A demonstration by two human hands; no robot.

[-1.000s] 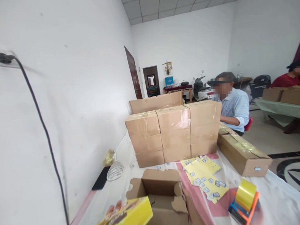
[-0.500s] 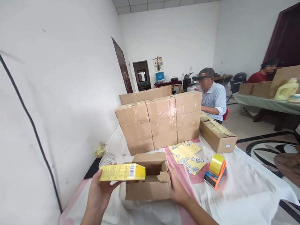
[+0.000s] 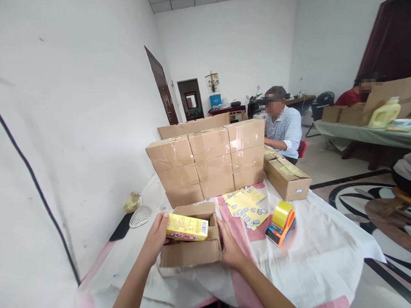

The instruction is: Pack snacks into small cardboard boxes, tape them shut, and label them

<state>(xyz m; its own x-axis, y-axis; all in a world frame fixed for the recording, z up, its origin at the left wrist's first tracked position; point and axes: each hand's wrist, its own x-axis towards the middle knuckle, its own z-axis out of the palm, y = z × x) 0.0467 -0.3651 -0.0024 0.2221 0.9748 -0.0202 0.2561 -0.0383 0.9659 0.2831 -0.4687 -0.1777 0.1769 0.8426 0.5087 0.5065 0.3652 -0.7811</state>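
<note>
My left hand (image 3: 158, 233) grips the left end of a yellow printed box (image 3: 186, 226) with a barcode on its right end. The yellow box lies tilted over the opening of a small open cardboard box (image 3: 191, 255), partly inside it. My right hand (image 3: 232, 246) holds the right wall of the cardboard box, thumb near its top edge; its other fingers are partly hidden. To the right are yellow sheets with small stickers (image 3: 250, 209) and a tape dispenser (image 3: 281, 222) with yellow tape and an orange frame.
Taped cardboard boxes (image 3: 214, 165) are stacked behind the work. A long closed carton (image 3: 290, 177) stands at the right. A white mesh object (image 3: 140, 216) and a black flat item (image 3: 122, 228) lie by the wall. A person (image 3: 286, 123) sits across the table.
The yellow box has moved right and turned, from beside the cardboard box to over its opening, carried by my left hand. My right hand stays at the box's right wall.
</note>
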